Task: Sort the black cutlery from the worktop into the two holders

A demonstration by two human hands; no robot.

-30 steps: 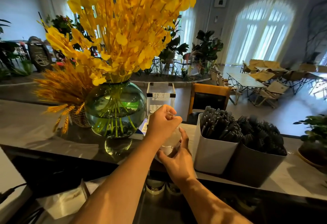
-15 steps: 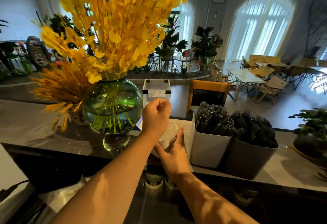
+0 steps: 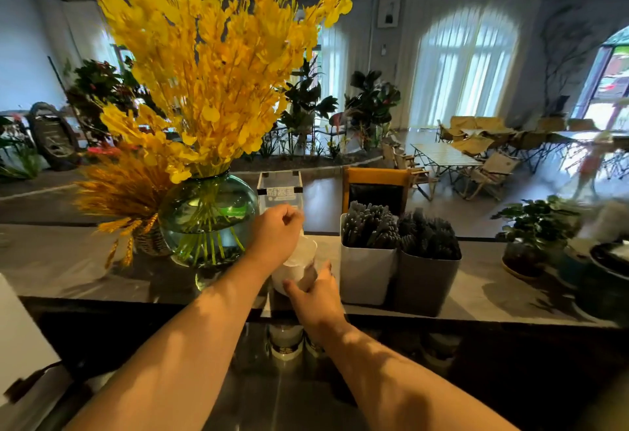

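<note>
Head view. Left hand (image 3: pixel 277 230) is centre frame with fingers curled over the rim of a white cup (image 3: pixel 299 260). Too blurred to tell if it pinches anything. Over the last second it dropped from above the cup to the rim. Right hand (image 3: pixel 315 291) sits just below, fingers fairly straight against the cup's near side, same as before. Black cutlery (image 3: pixel 369 230) stands packed in the white holder (image 3: pixel 366 274) and grey holder (image 3: pixel 427 284), right of centre, side by side, unchanged. No loose pieces visible on the worktop (image 3: pixel 493 291). Sorting looks done, and the hands are busy elsewhere.
</note>
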